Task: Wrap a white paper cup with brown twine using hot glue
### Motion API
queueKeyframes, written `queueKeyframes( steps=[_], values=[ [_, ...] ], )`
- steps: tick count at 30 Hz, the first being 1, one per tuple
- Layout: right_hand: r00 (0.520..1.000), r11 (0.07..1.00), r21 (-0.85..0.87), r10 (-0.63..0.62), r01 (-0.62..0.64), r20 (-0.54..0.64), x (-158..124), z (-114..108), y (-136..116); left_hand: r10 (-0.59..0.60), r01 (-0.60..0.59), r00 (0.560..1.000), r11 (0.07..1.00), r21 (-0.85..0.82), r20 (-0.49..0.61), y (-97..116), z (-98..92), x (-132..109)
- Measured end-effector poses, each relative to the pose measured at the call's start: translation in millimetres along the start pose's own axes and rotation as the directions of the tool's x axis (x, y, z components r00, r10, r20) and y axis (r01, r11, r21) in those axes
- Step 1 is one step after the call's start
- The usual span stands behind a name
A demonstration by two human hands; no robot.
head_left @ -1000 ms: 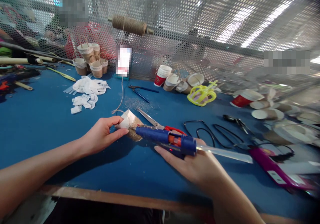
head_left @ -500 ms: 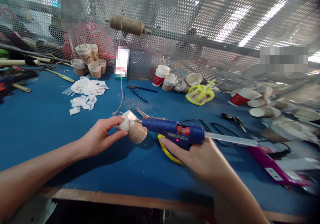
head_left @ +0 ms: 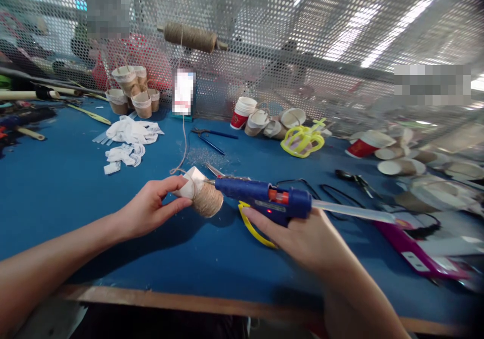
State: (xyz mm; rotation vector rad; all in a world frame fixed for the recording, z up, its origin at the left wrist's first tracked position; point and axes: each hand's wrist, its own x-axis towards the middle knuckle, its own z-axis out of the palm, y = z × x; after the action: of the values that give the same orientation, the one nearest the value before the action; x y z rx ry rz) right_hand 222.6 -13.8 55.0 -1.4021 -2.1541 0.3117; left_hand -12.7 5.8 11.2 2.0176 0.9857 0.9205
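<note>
Between the thumb and fingers of my left hand (head_left: 161, 202) is the white rim end of a paper cup (head_left: 207, 199), tilted on its side. Twine covers its lower part. A strand of twine (head_left: 185, 145) runs from the cup up toward a twine spool (head_left: 191, 37) by the mesh. My right hand (head_left: 298, 235) grips a blue glue gun (head_left: 260, 198), its red light lit. The nozzle points left and is at the cup near the edge of the wound twine; I cannot tell if they touch. A clear glue stick (head_left: 351, 212) sticks out of the gun's back.
Yellow-handled scissors (head_left: 255, 230) lie beneath the gun. Blue pliers (head_left: 212, 141) and white lace scraps (head_left: 130, 130) lie farther back. Twine-wrapped cups (head_left: 141, 105) are stacked at back left. A yellow basket-like frame (head_left: 302, 141), red cups (head_left: 242, 112) and a purple power strip (head_left: 419, 258) are to the right.
Hardly anything differs. The view has shifted slightly; both hands keep the cup and the glue gun in nearly the same place.
</note>
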Motion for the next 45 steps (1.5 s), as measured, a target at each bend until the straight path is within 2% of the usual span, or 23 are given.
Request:
queueKeyframes(
  steps=[9, 25, 29, 36, 42, 45],
  values=[
    [0.999, 1.0, -0.009, 0.024, -0.024, 0.039, -1, -2, -3, -0.004, 0.004, 1.0, 1.0, -0.004, 0.008, 1, 0.8, 0],
    [0.999, 0.998, 0.043, 0.053, -0.053, 0.014, 1, -1, -3, -0.001, 0.001, 1.0, 1.0, -0.012, 0.002, -1, 0.3, -1],
    [0.999, 0.998, 0.061, 0.03, -0.032, 0.041, -1, -1, -6, -0.023, 0.023, 1.0, 1.0, -0.014, -0.003, -1, 1.3, 0],
    [0.999, 0.999, 0.026, 0.04, -0.04, -0.014, -4, 5, -8, -0.082, 0.082, 0.997, 0.997, -0.009, -0.016, -2, 1.8, 0],
    [0.999, 0.997, 0.065, 0.032, -0.035, 0.043, -5, 5, -11, -0.087, 0.088, 0.996, 0.996, 0.028, -0.018, -2, 1.6, 1],
    [0.998, 0.995, 0.08, 0.05, -0.052, 0.024, -4, 4, -11, -0.077, 0.077, 0.997, 0.997, 0.019, -0.02, -3, 1.9, 1]
  ],
)
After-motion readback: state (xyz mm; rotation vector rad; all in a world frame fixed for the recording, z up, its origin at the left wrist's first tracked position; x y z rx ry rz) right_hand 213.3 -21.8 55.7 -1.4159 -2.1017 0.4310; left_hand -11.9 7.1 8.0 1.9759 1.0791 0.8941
